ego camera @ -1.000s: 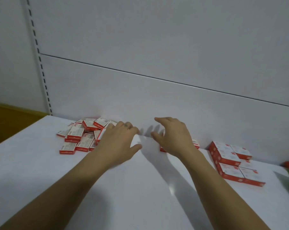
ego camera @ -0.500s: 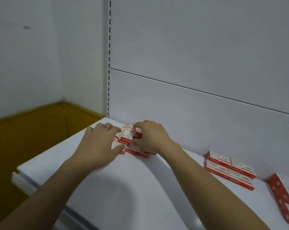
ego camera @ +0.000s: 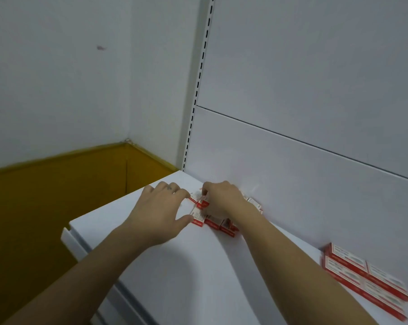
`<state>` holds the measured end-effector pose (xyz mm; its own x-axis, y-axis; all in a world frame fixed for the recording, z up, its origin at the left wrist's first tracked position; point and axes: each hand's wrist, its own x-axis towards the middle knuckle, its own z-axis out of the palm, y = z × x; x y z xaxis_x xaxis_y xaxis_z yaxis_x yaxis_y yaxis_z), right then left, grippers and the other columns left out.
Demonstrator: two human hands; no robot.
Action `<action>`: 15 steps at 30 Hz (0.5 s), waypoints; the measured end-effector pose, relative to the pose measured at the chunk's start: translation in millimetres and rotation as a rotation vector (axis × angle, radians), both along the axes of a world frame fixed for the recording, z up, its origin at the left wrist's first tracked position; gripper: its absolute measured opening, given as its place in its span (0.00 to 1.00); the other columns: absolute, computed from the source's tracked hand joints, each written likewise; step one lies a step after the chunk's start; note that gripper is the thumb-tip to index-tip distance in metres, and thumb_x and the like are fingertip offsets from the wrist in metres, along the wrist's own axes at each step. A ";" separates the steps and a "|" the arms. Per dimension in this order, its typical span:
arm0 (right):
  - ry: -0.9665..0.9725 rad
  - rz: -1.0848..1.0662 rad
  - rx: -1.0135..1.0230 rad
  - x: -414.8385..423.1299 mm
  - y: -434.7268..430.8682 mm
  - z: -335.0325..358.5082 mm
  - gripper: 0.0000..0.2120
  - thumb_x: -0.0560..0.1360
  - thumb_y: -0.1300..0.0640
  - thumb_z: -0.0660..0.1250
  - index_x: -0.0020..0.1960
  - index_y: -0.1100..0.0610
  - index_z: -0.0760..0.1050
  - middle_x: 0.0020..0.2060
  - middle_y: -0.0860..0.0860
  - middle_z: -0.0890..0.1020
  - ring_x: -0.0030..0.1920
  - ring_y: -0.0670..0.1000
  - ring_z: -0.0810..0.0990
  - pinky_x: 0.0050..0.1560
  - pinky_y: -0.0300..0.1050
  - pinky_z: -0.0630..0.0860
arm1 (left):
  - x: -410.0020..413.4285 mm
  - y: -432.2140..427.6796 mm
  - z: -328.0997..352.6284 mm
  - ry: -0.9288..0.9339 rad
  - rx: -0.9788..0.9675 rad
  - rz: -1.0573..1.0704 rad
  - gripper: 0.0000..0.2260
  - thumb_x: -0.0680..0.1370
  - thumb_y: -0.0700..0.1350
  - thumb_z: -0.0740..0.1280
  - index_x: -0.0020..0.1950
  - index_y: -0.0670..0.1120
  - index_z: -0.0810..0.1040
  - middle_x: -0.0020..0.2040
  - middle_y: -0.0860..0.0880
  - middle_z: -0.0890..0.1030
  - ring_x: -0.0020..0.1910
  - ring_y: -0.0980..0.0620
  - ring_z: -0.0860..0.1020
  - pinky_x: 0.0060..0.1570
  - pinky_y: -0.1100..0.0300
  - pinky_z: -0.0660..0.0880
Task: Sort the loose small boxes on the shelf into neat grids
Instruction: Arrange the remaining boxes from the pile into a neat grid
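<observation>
A loose pile of small red-and-white boxes [ego camera: 224, 225] lies on the white shelf [ego camera: 174, 266] against the back panel, mostly hidden by my hands. My right hand [ego camera: 221, 200] lies on top of the pile with its fingers curled round one small box [ego camera: 203, 203]. My left hand [ego camera: 160, 212] rests on the shelf at the pile's left side, fingers spread, thumb and fingertips touching the outer boxes. A neat grid of the same boxes [ego camera: 364, 275] lies flat at the far right.
The shelf's left end and front edge [ego camera: 68, 235] drop off to a yellow-brown floor [ego camera: 46, 207]. A slotted upright [ego camera: 198, 90] and the white back panel [ego camera: 303, 160] stand right behind the pile.
The view has swung left, so the pile now sits at the centre. Both hands went from hovering over bare shelf to the pile, and my right hand has taken hold of a box.
</observation>
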<state>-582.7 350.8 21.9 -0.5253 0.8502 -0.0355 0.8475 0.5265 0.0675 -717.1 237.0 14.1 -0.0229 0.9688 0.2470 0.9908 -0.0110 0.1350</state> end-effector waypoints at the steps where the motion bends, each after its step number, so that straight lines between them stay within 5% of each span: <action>1: 0.010 -0.009 -0.028 0.2 2.3 2.1 0.25 0.71 0.49 0.71 0.65 0.50 0.68 0.58 0.53 0.77 0.58 0.55 0.72 0.49 0.45 0.67 | 0.5 0.3 0.5 -0.003 -0.004 -0.005 0.25 0.77 0.63 0.57 0.72 0.56 0.62 0.73 0.53 0.65 0.71 0.51 0.61 0.69 0.49 0.58; 7: 0.231 -0.015 -0.164 10.3 2.5 5.8 0.45 0.59 0.42 0.80 0.70 0.49 0.63 0.61 0.51 0.73 0.61 0.53 0.71 0.60 0.50 0.72 | 1.6 5.7 7.1 -0.005 0.038 -0.053 0.24 0.77 0.62 0.57 0.71 0.56 0.63 0.71 0.53 0.66 0.69 0.51 0.63 0.67 0.50 0.60; 15: 0.804 -0.071 -0.341 64.4 -36.7 20.4 0.36 0.61 0.55 0.81 0.65 0.48 0.69 0.53 0.41 0.76 0.48 0.39 0.77 0.45 0.30 0.74 | 23.8 17.7 12.5 -0.055 0.082 -0.197 0.25 0.76 0.64 0.58 0.71 0.57 0.62 0.69 0.54 0.68 0.67 0.52 0.64 0.66 0.52 0.61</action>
<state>-518.3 314.1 42.3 -0.4467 0.8924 0.0642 0.6022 0.3529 -0.7161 -693.3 254.6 26.6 0.1495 0.9324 0.3291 0.9596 -0.2171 0.1792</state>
